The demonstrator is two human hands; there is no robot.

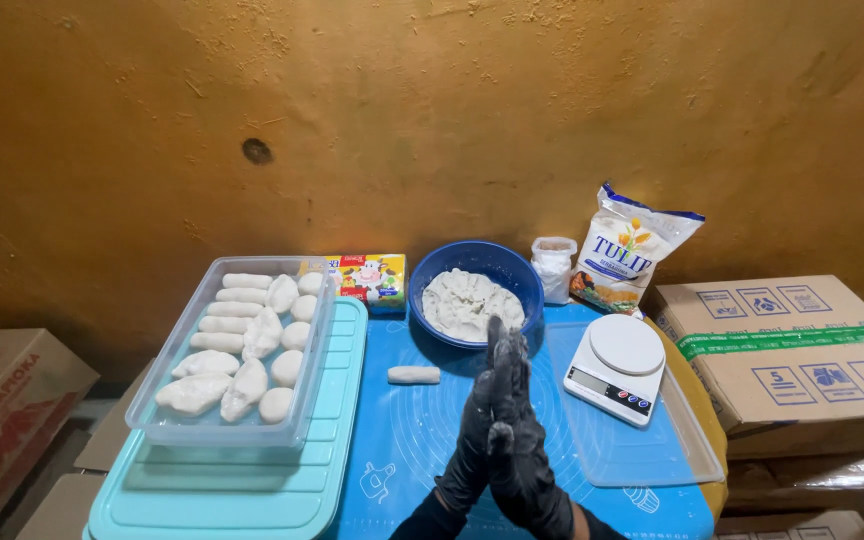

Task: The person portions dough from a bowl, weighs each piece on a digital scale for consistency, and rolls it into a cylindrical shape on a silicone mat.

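Left hand (477,435) and right hand (522,440), in black gloves, press palm to palm over the blue mat (422,440); any dough between them is hidden. Even, light rolling pressure should keep a piece matching the dough roll (413,375) lying near the blue bowl (477,290).

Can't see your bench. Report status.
Left hand and right hand pressed palm to palm above mat. Dough log lies apart. Nothing in the way.
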